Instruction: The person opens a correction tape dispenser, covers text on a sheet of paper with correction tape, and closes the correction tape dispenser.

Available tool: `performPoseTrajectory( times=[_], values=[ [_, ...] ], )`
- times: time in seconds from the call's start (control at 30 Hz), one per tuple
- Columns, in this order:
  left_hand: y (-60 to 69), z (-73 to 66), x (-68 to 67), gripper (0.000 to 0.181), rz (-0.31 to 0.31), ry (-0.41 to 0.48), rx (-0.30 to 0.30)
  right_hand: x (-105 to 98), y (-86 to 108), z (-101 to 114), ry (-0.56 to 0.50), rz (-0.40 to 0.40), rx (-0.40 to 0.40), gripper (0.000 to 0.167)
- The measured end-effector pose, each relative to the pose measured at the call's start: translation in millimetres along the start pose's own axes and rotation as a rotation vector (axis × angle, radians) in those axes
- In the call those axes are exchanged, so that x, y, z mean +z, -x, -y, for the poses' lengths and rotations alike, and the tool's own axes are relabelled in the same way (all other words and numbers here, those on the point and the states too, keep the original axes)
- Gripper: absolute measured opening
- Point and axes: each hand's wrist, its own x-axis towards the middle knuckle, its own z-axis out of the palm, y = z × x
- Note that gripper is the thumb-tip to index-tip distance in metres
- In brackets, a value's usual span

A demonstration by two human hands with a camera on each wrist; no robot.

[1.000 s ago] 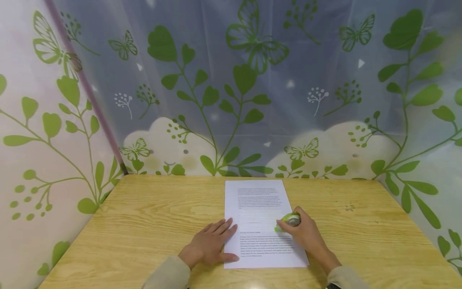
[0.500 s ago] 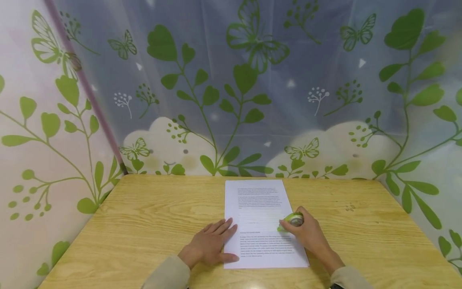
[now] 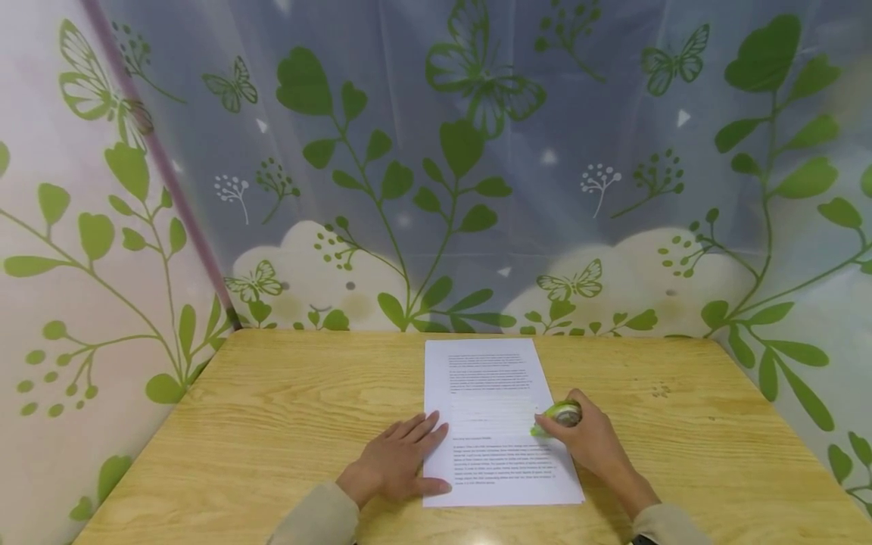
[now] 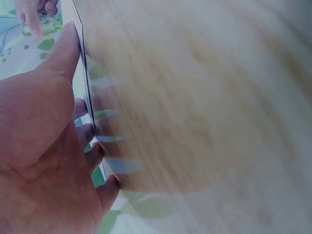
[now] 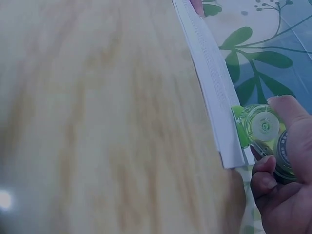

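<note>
Printed sheets of white paper point(image 3: 487, 371) lie on the wooden table, with a pale band across the middle between blocks of text. My left hand point(image 3: 402, 460) rests spread on the paper's left edge; in the left wrist view its fingers point(image 4: 87, 131) lie straight on the sheet. A green, see-through correction tape point(image 3: 564, 415) is pinched between the thumb and fingers of my right hand point(image 3: 602, 446). In the right wrist view, the green tip of the correction tape point(image 5: 265, 126) meets the paper near its right edge.
The wooden table point(image 3: 286, 393) stretches to both sides of the paper. A patterned curtain point(image 3: 381, 151) with leaves and butterflies hangs behind it and along both sides. A small mark point(image 3: 659, 390) shows on the table at right.
My right hand has slid a little to the right with the correction tape, along the lower part of the pale band. The left hand and the paper have stayed put.
</note>
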Motion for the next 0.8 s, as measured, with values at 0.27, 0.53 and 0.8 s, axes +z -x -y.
performPoseTrajectory(
  times=[0.27,0.53,0.8],
  values=[
    [0.7,-0.4,-0.6,0.082,-0.003,-0.013,-0.002,-6.1,0.9,-5.6,-0.006,0.009,0.027,0.049],
    [1.0,1.0,0.3,0.082,-0.012,-0.018,0.004,-8.0,-0.6,-9.1,0.005,0.007,0.012,0.050],
    [-0.4,0.3,0.8,0.083,-0.005,-0.027,-0.006,-10.8,-0.2,-11.1,0.007,0.008,0.010,0.050]
  ],
)
